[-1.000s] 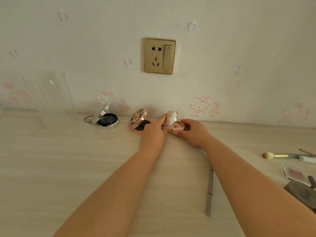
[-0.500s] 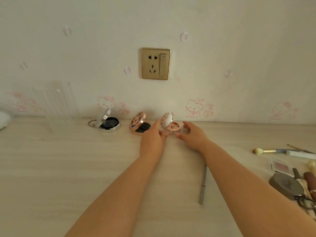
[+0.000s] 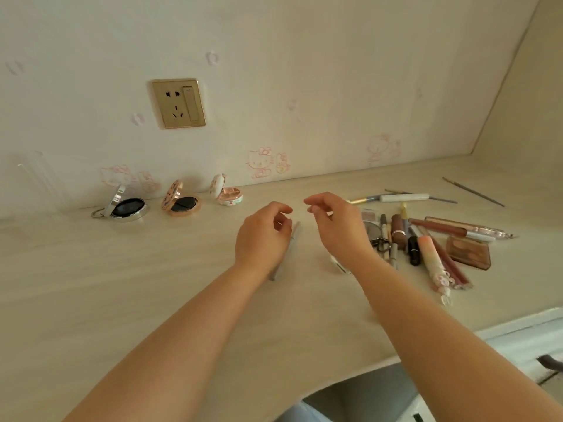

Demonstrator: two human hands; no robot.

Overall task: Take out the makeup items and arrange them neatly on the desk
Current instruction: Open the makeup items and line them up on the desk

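Moved: both hands have come back from the white compact [image 3: 227, 193], which they were touching by the wall half a second ago; it now stands alone and open.
Left hand [image 3: 263, 239]: raised above the desk [image 3: 122, 284], fingers loosely curled, holding nothing, over a grey pencil [image 3: 289, 248] lying on the surface.
Right hand [image 3: 338, 229]: also raised, fingers relaxed and slightly bent, holding nothing, just left of the pile.
Compacts: three in a row along the wall, all with lids up. Silver compact [image 3: 126, 205] on the left shows a dark inside; gold patterned compact [image 3: 181, 201] in the middle also shows a dark inside; the white one on the right shows a pinkish pan.
Glass jar [image 3: 39, 181]: clear, far left against the wall; contents cannot be told.
Pile: lipsticks, tubes and pens [image 3: 426, 245] lie jumbled to the right of the right hand, with a brown palette [image 3: 469, 252] at its right side and a white tube [image 3: 405, 197] and brush behind.
Thin stick [image 3: 473, 191]: alone, far right, near the corner.
Open room: bare desk between the compacts and the hands, and all across the near left.
Edges: front edge of the desk runs under the right forearm; wall socket [image 3: 178, 103] above the compacts.
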